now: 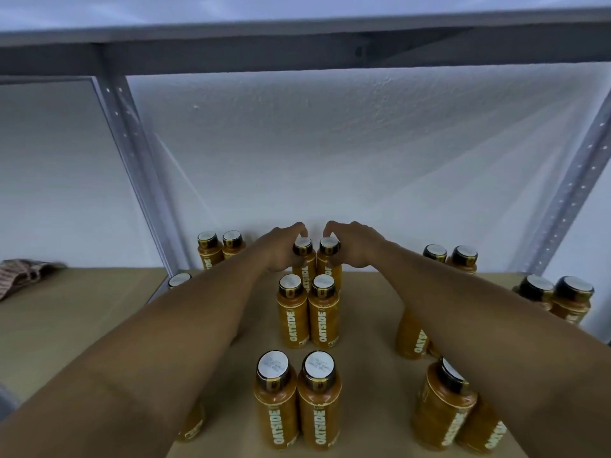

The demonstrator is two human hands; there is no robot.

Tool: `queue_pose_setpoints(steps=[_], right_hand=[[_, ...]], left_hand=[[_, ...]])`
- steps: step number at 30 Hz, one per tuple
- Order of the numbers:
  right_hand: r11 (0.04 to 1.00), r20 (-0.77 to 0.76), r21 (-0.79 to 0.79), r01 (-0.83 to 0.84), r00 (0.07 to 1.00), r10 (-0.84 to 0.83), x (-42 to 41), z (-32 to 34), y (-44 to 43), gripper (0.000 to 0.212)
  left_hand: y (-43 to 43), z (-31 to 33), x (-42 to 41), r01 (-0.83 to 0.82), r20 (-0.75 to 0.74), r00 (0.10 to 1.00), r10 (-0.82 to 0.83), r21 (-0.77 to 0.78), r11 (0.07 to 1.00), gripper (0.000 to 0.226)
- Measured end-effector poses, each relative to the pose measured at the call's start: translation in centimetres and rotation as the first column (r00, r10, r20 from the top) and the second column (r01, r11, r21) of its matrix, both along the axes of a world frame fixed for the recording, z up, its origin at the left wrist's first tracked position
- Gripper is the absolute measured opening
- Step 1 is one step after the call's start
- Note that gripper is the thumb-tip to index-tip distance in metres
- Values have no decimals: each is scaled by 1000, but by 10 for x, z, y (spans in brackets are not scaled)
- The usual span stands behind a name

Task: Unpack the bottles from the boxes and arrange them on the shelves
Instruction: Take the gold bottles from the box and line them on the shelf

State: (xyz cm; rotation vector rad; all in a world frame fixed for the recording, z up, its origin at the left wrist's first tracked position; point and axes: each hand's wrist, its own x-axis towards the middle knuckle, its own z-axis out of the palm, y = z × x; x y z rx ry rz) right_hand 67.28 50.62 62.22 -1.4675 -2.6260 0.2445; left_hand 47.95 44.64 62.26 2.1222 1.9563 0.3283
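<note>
Several orange bottles with black caps and white lids stand in pairs on the wooden shelf board (363, 312). Both my arms reach to the back of the shelf. My left hand (281, 247) curls round the left bottle of the rear middle pair (303, 256). My right hand (350, 244) curls round the right bottle of that pair (329, 256). The two bottles stand upright side by side, touching, close to the white wall. In front of them stands a middle pair (307, 312), and a front pair (299, 401) nearer me.
More bottle pairs stand at back left (220, 247), back right (451, 257) and far right (555, 297); others hide partly under my forearms. Grey metal uprights (145, 173) and an upper shelf beam (297, 51) frame the bay. A striped cloth (23, 276) lies on the left shelf.
</note>
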Motion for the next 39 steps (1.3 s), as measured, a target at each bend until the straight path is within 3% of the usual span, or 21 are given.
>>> queue_pose_setpoints(steps=[22,39], right_hand=[[999,-89,37,14,996,-11,-12,-9,15,56],[1000,-71,26,-17,997,19,-7,-9,14,55]], left_hand=[[20,-10,-20,-6,130,992,1,38,999,55],[21,-13,-21,8,112,994,-15,56,998,55]])
